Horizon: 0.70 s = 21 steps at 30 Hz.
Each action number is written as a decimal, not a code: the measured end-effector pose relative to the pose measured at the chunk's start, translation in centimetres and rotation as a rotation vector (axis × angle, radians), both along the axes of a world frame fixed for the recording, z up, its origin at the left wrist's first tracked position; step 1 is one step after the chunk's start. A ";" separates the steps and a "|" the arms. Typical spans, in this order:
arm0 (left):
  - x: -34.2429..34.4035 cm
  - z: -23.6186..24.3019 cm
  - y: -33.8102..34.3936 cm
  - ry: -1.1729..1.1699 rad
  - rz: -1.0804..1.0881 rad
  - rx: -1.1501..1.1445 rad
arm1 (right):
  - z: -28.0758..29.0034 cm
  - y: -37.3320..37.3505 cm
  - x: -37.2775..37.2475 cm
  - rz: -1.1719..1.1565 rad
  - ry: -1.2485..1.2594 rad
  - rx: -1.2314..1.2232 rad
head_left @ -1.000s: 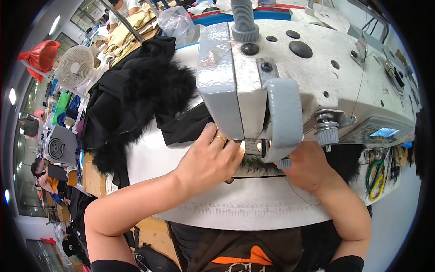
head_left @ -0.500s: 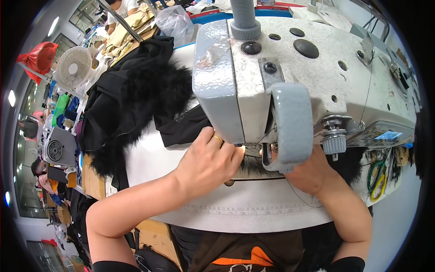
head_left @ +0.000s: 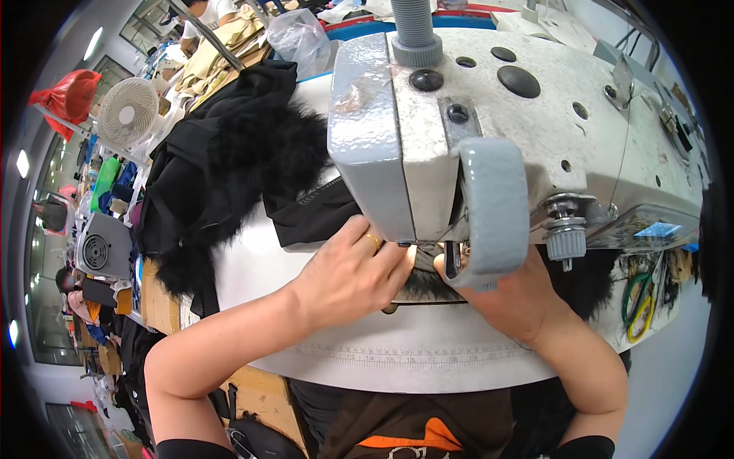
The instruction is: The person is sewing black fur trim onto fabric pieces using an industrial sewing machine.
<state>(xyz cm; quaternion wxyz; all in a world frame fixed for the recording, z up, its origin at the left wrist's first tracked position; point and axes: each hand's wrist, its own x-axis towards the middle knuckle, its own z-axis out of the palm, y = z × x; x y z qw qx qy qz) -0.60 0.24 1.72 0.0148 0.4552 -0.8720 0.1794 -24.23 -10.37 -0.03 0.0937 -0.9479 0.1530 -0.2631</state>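
Strip of soft blk fur trim (head_left: 427, 288) lies btwn both hands, under the front end of the big white-and-grey metal sewing machine (head_left: 489, 99), just behind the white curved tabletop edge w/ printed ruler scale (head_left: 336, 366). Bare L hand (head_left: 352, 268), thin gold ring (head_left: 374, 240) on one finger, is at the strip's L end: fingers bent & close together, tips down by it; can't tell if they pinch it. Bare R hand (head_left: 514, 298) is at the R end, partly hidden behind the machine's curved grey bar (head_left: 498, 206); one fingertip shows, so grip can't be told. Blk cloth garment w/ fluffy edging (head_left: 180, 172) is heaped L; green-and-yellow-handled scissors (head_left: 638, 307) lie far R.
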 end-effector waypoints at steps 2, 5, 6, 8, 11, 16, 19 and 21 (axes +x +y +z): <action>0.1 -0.4 -0.6 0.124 -0.031 -0.053 | 0.0 0.1 0.2 0.025 -0.049 -0.003; -0.1 0.3 -0.8 0.029 0.021 0.016 | -0.1 0.4 0.4 -0.024 -0.030 0.104; -0.1 0.6 -0.8 0.030 0.020 0.017 | 0.1 0.3 0.3 -0.008 -0.030 0.065; 0.1 1.0 -0.7 -0.021 0.002 0.008 | 0.1 0.4 0.3 0.008 -0.031 0.025; 0.4 0.7 -0.4 -0.022 -0.049 -0.071 | -0.3 0.7 0.4 -0.028 -0.044 0.111; 0.8 0.7 -0.1 0.026 -0.102 -0.026 | 0.0 0.8 0.2 0.027 -0.014 -0.001; 0.7 0.8 -0.1 0.039 -0.114 0.005 | 0.0 1.0 -0.1 0.013 0.112 -0.105; 0.7 0.7 -0.2 0.026 -0.093 0.014 | -0.1 1.3 0.1 0.000 0.097 -0.133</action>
